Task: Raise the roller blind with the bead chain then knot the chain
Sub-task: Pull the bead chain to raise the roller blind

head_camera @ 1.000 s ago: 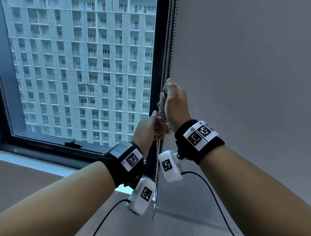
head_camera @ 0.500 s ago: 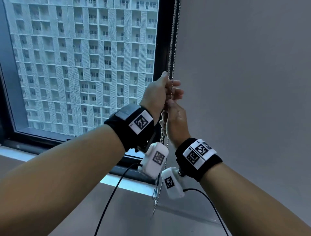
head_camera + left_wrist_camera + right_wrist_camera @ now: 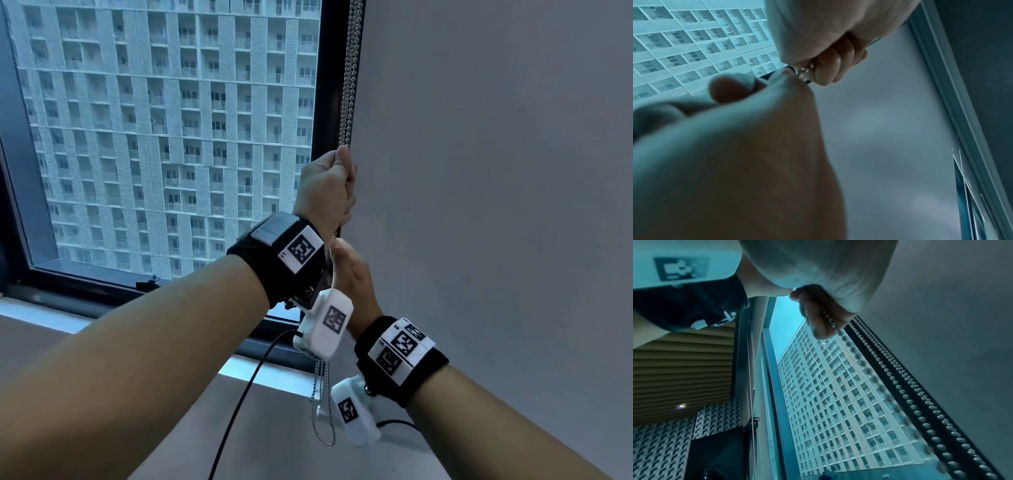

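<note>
The tall black-framed window (image 3: 164, 137) fills the left; the silvery metal bead chain (image 3: 350, 85) hangs taut along its right edge, beside the plain grey wall (image 3: 496, 205). The left hand (image 3: 325, 186) is fisted round the chain high up; the right hand (image 3: 352, 277) sits just below it, its grip hidden. Likely risk: several strands lie bunched together, so hauling the wrong one would lower the blind, or beads could slip through. Half a second ago the left hand was only closing on the chain; now it is clenched.
</note>
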